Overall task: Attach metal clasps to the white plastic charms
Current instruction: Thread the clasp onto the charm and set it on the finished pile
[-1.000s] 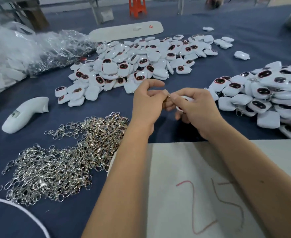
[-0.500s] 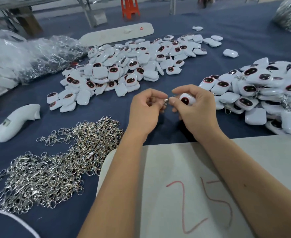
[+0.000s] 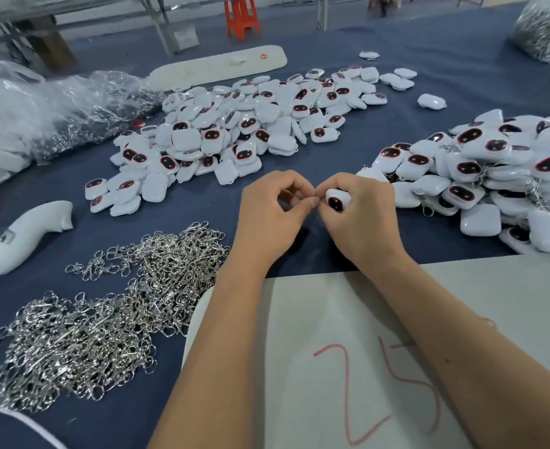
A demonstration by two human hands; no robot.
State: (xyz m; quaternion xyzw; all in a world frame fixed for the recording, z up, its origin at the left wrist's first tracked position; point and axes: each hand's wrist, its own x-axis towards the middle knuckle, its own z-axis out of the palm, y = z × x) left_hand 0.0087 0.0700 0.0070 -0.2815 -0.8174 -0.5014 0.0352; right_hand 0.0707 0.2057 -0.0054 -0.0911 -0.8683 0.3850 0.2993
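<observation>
Over the middle of the desk, the right hand has its grip curled round a white charm, dark face up. The left hand pinches thumb to finger just left of it; the clasp there is hidden. The charm's left end meets that pinch, so joining runs sideways.

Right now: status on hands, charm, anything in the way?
Right hand grips one charm. Left hand pinched at the charm's edge; clasp hidden by fingers. Both above the blue cloth, nothing in the way; clasp pile lies left.
</observation>
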